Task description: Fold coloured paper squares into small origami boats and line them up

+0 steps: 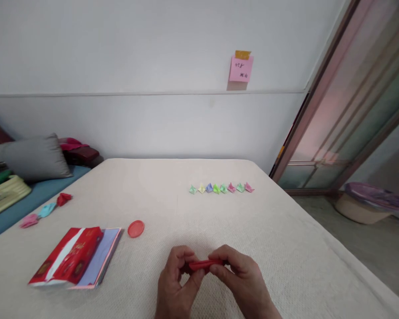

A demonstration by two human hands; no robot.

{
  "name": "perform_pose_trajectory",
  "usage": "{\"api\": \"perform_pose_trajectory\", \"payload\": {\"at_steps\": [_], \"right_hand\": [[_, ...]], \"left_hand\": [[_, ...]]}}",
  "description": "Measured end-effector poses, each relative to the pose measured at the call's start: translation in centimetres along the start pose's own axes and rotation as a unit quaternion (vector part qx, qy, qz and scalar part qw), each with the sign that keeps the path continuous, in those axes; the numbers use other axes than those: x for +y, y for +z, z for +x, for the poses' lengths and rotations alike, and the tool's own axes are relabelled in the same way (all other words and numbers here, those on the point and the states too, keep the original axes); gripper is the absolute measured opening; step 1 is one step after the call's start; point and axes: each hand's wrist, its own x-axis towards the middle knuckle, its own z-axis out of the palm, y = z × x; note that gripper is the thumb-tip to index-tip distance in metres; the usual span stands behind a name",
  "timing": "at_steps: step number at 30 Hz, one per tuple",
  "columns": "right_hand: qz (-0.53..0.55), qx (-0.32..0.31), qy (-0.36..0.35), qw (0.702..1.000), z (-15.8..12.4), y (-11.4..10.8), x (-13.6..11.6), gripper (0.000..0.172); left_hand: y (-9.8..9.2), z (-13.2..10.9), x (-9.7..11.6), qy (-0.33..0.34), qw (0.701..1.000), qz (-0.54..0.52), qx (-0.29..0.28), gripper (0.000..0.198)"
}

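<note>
A small piece of folded red paper [201, 265] is pinched between both hands above the near part of the table. My left hand [178, 283] grips its left end, thumb in front and fingers behind. At the other end, my right hand [241, 277] pinches it between thumb and forefinger. The fingers cover both ends, so its full shape is hidden. Left of my hands lies a round red lid or shallow dish [136, 228]. Farther left, a red packet with a white stripe [69, 254] rests on a stack of coloured paper sheets [106, 252].
A row of several small folded paper pieces [217, 189] stands toward the back of the cloth-covered table [153, 186]. Red, blue and pink folded pieces [47, 210] lie near the left edge. A pink note [241, 69] is taped to the wall. A lined bin [365, 204] stands at right.
</note>
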Motion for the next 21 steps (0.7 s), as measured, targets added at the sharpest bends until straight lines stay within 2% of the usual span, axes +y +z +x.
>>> {"api": "perform_pose_trajectory", "payload": {"at_steps": [6,11,16,21], "right_hand": [[-0.002,-0.006,0.0,1.0,-0.11,0.03,0.16,0.012],[0.042,0.0,0.021,0.999,0.03,-0.21,0.05,0.007],[0.042,-0.015,0.034,0.998,0.04,-0.48,0.23,0.003],[0.052,-0.011,0.043,0.998,-0.02,-0.35,-0.05,0.011]], "left_hand": [[0.07,-0.1,0.06,-0.007,1.0,-0.021,-0.007,0.025],[-0.17,0.0,-0.07,-0.003,0.999,-0.04,-0.019,0.024],[-0.21,0.14,-0.16,0.004,0.999,-0.048,-0.022,0.024],[-0.14,0.1,-0.16,0.001,0.999,-0.048,-0.025,0.025]]}}
